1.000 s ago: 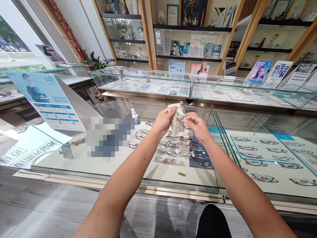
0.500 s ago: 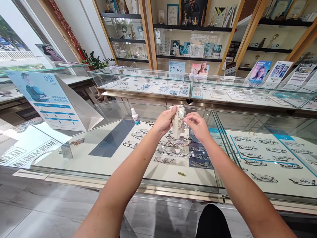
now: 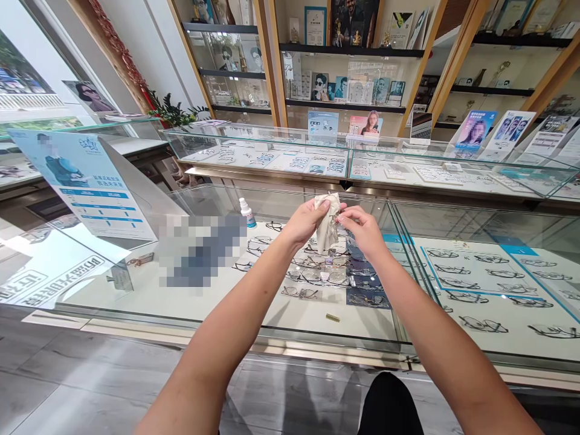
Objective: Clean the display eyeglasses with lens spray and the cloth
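A beige wiping cloth hangs from my left hand, its fingers closed round it above the glass counter. Folded within the cloth is a pair of glasses, mostly hidden; only a bit of thin frame shows at its right side. My right hand pinches that side of the frame between thumb and fingertips, close beside the cloth. Behind my left wrist, a white spray bottle stands upright on the counter.
Rows of glasses lie beneath the glass countertop, around a small gold-green piece. A folded sign stands at the left. Another glass showcase runs across behind, with wall shelves beyond.
My left hand and the cloth have shifted slightly, and the cloth now covers the lens that showed at its upper right. My right hand keeps its pinch almost in place.
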`<state>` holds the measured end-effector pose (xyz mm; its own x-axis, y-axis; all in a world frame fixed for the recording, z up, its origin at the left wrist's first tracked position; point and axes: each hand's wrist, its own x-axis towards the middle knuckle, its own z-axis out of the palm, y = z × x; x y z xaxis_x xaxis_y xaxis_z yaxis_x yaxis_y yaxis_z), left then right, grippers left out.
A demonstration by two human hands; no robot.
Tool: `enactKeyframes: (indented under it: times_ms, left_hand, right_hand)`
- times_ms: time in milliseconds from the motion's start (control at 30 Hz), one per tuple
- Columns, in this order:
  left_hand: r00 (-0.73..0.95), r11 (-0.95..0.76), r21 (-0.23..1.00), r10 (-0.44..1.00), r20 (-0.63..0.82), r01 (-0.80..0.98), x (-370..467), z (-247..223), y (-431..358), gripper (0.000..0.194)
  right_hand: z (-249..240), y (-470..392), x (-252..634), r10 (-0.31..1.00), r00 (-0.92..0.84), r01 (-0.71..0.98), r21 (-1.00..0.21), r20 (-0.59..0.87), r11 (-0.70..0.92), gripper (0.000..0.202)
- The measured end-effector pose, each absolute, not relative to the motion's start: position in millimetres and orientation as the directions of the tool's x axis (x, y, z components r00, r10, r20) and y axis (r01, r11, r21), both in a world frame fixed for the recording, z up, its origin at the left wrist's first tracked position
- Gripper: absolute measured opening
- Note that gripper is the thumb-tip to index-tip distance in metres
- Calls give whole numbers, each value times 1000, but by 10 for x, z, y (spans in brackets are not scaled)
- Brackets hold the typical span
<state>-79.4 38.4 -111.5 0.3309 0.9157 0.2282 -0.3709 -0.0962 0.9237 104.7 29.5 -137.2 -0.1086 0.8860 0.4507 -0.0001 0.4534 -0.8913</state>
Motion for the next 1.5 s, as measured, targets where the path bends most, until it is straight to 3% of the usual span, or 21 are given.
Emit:
enactKeyframes:
  times_ms: [367,767,1033,1500]
  left_hand:
    - [153,-212,946,955,254,-246,-875,-1107,424,52]
    - [293,-129,953,933,211,-274,-870,-1085,398,56]
    - [255,-161,950,939,232,-269,-842,-1089,375,48]
    - [288,-213,938,912,291,-274,-798,-1112,343,54]
  right_hand:
    - [-1338,273,1070,870,-149,19,-879,469,477,26]
    - [-1345,277,1055,897,-201,-89,-919,393,383,26]
    - [-1343,274,1052,908,-200,-87,-930,367,357,25]
    - [-1350,270,1043,900,-256,-100,-935,354,339,28]
